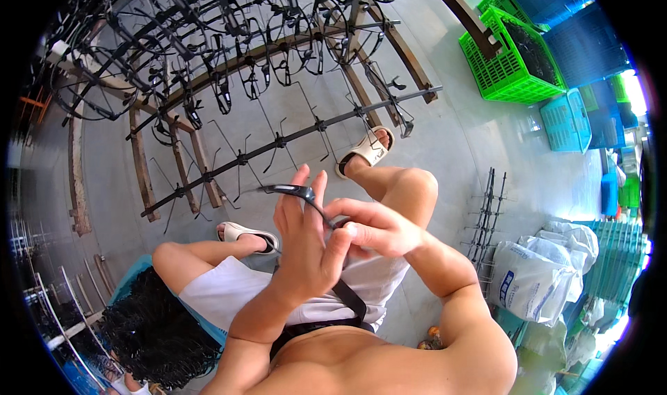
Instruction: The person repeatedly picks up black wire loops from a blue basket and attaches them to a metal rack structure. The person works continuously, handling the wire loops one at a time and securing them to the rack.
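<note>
In front of my lap, both hands hold a glossy black curved plastic part (297, 191), its exact kind unclear. My left hand (303, 239) has its fingers pointing up behind the part and its thumb closed toward the right fingertips. At the part's lower end, my right hand (379, 227) pinches with thumb and fingers. Beyond my hands lies a black rod (278, 142) with bare wire hooks along most of it. Similar black parts (224, 93) hang crowded on the rods farther back. Near the rod's right end hangs another black part (389, 93).
Brown rack legs (141, 162) stand on the grey floor. Left of me, a light-blue basket holds a heap of black parts (163, 336). Green crate (514, 61), blue crate (566, 120) and white sacks (531, 277) line the right. More hooked rods (485, 221) lie nearby.
</note>
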A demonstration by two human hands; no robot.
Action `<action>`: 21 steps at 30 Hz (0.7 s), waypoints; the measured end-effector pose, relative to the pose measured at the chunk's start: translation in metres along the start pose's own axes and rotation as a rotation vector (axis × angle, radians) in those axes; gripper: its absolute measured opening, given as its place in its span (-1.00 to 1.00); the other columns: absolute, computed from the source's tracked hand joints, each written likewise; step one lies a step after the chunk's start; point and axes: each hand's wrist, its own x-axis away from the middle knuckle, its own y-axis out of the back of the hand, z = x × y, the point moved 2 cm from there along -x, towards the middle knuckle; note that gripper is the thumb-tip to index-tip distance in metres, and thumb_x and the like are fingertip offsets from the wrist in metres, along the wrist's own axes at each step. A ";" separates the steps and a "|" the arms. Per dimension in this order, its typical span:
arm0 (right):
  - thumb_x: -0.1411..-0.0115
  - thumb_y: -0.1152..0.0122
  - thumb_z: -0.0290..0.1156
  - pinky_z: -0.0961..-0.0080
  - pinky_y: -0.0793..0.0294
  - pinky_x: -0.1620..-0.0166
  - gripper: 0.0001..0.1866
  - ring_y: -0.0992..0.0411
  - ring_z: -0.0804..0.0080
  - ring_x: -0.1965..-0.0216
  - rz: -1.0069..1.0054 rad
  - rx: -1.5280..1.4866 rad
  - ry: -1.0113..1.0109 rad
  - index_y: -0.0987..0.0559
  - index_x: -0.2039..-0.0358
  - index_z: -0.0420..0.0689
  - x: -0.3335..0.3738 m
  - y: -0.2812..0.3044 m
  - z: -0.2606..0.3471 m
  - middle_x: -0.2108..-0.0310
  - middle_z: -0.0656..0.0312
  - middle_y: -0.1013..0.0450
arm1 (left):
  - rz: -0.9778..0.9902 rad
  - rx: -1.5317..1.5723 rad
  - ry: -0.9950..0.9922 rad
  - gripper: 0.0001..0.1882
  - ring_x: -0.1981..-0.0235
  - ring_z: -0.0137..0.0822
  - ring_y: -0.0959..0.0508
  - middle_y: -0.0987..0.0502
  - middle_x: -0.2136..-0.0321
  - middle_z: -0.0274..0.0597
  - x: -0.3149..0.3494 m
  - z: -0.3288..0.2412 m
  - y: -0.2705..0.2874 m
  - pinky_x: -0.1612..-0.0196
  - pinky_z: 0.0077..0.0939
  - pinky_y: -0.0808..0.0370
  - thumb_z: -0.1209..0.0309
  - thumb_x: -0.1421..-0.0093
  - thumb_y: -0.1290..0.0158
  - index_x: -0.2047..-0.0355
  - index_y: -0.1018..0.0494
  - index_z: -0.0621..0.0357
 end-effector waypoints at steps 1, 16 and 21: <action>-0.31 0.01 -0.14 0.80 -0.16 0.52 -0.59 -0.22 0.76 0.51 -0.009 -0.067 -0.113 -0.43 0.04 -0.23 0.001 0.004 0.003 0.29 0.32 -0.43 | 0.046 -0.015 0.024 -0.22 -0.20 0.17 -0.05 -0.01 -0.20 0.33 -0.003 0.004 0.004 -0.20 -0.04 0.04 -0.07 -0.30 0.32 -0.20 -0.03 0.47; -0.22 -0.15 -0.30 0.63 -0.45 0.50 -0.73 -0.45 0.53 0.54 -0.576 0.004 -0.050 -0.49 0.20 -0.24 -0.087 0.090 0.059 0.47 0.25 -0.46 | -0.208 -0.279 0.045 -0.77 0.46 -0.12 -0.52 -0.53 0.41 -0.07 -0.034 0.070 -0.043 0.35 -0.28 -0.46 0.42 -0.09 -0.13 0.24 -0.48 0.24; -0.22 -0.16 -0.28 0.61 -0.46 0.45 -0.73 -0.44 0.53 0.51 -0.724 0.091 -0.035 -0.49 0.22 -0.24 -0.104 0.132 0.028 0.44 0.23 -0.46 | -0.172 -0.269 0.082 -0.84 0.43 -0.11 -0.52 -0.52 0.48 -0.17 -0.034 0.079 -0.053 0.39 -0.29 -0.46 0.44 -0.08 -0.12 0.30 -0.49 0.16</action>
